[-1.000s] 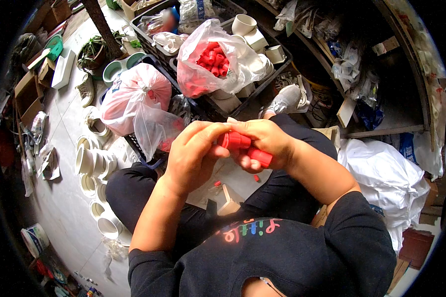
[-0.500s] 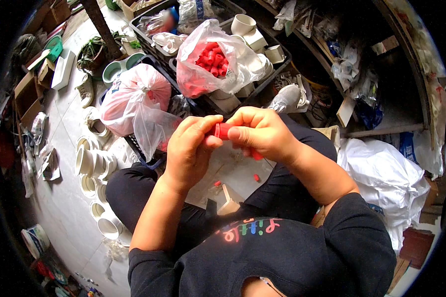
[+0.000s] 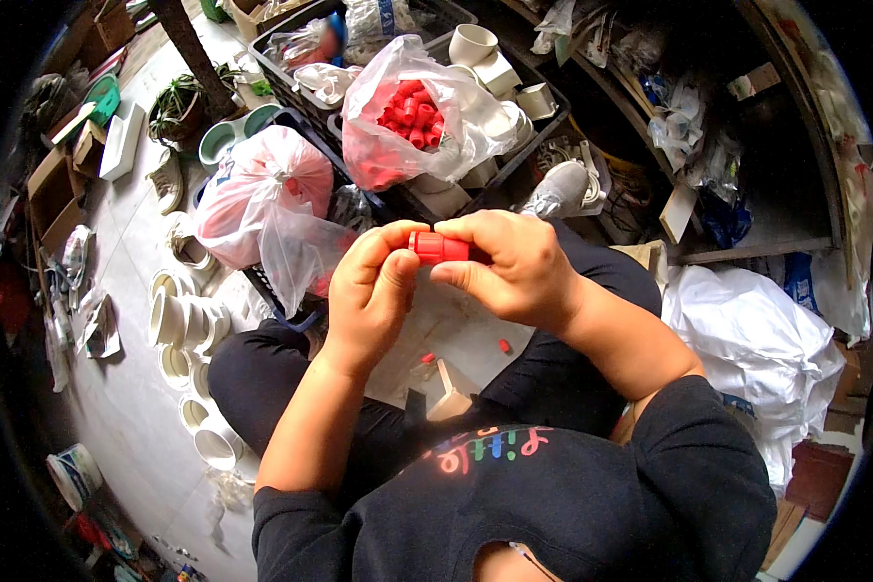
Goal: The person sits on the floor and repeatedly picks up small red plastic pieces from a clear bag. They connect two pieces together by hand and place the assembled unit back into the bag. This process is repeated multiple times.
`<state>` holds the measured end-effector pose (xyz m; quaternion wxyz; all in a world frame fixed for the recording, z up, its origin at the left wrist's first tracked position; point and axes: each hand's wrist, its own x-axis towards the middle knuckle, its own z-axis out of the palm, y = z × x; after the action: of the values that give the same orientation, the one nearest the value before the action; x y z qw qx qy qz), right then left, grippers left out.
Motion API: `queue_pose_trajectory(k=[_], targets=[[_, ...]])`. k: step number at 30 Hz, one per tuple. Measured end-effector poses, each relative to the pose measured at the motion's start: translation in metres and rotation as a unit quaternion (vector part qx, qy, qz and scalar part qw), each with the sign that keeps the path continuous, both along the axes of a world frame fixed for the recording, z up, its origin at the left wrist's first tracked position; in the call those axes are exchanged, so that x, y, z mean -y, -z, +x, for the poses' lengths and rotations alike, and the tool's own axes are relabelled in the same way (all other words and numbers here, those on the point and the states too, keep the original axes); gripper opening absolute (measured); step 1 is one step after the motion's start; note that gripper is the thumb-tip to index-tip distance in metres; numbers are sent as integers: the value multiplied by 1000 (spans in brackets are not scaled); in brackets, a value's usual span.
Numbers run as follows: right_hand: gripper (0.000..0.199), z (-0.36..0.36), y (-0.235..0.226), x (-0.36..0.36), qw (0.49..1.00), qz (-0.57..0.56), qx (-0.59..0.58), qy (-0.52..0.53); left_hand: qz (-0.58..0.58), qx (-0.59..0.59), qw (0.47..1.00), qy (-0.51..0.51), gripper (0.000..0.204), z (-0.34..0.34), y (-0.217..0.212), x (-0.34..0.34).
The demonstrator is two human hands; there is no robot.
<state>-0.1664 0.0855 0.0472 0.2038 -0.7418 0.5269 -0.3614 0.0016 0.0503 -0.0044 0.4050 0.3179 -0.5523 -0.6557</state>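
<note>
A red ribbed plastic pipe fitting (image 3: 438,248) lies level between my two hands, in front of my chest. My left hand (image 3: 371,291) pinches its left end between thumb and fingers. Its right end sits in the grip of my right hand (image 3: 526,264), with the thumb below and the index finger on top. Both hands are closed on it. Below them, a small red piece (image 3: 428,358) and another red piece (image 3: 504,345) rest on a pale surface between my legs. Beyond my hands, an open clear bag (image 3: 359,131) holds many similar red fittings (image 3: 414,114).
A tied bag (image 3: 272,189) with reddish contents leans by a black crate (image 3: 543,126). White pipe fittings (image 3: 179,315) line the floor at left. A small wooden block (image 3: 450,390) lies before me. At right are a white sack (image 3: 747,349) and cluttered shelving (image 3: 757,247).
The red fitting has come out more fully into view between my fingers. My right hand has shifted its grip, and a red part that showed below it is no longer visible there.
</note>
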Motion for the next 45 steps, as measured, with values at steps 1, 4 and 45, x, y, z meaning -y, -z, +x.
queue_pose_trajectory(k=[1, 4, 45], targets=[[24, 1, -5, -1, 998, 46, 35, 8, -82, 23, 996, -14, 25, 0, 0, 2], [18, 4, -11, -4, 923, 285, 256, 45, -282, 73, 956, -47, 28, -1, 0, 8], [45, -45, 22, 68, 805, 379, 415, 190, 440, -218, 871, 38, 34, 3, 5, 20]])
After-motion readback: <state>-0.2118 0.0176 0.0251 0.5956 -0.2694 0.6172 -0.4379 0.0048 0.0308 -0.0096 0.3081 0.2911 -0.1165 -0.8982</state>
